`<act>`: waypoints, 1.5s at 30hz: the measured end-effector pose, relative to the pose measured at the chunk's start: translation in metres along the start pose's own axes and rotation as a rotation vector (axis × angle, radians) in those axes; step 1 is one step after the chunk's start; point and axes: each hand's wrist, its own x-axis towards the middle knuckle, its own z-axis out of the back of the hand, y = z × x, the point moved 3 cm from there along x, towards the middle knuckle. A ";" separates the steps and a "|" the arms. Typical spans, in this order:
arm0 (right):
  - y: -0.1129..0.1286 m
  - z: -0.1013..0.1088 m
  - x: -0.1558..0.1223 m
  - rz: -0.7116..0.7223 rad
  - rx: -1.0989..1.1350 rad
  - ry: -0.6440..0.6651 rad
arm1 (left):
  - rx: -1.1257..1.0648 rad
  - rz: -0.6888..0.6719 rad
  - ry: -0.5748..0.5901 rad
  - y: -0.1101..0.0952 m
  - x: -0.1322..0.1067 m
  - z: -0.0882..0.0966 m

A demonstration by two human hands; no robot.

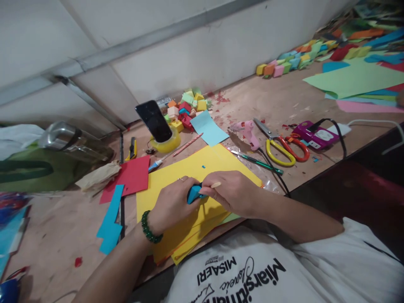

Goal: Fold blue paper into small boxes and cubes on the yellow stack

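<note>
Over a stack of yellow paper (176,176), my left hand (173,198) is closed around a small folded blue paper piece (193,193). My right hand (233,191) meets it from the right, thumb and forefinger pinched at the piece's edge. Between those fingers shows the pale tip of what looks like a thumbnail; whether a small tool is also held there I cannot make out. A tiny blue scrap (203,166) lies on the yellow paper just beyond my hands.
Red paper (135,176) and cut blue paper (110,235) lie left. A phone (154,120) leans in a tape roll (167,143), near small paper boxes (186,107). Right are a pink glue gun (249,132), scissors (279,151), a green cutter (257,162) and a purple power strip (317,135).
</note>
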 end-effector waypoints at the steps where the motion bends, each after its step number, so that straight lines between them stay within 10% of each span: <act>1: 0.000 0.002 0.000 0.001 0.008 -0.027 | 0.010 0.004 0.009 -0.001 0.000 0.000; 35: -0.002 0.003 -0.020 -0.031 0.069 0.042 | 0.079 0.042 0.029 -0.006 0.000 -0.007; 41: 0.000 0.053 -0.027 -0.057 -0.176 -0.369 | -0.219 0.065 -0.070 0.008 0.002 0.002; 45: -0.025 0.026 -0.021 -0.081 -0.550 -0.154 | -0.705 0.136 -0.204 0.033 0.008 0.001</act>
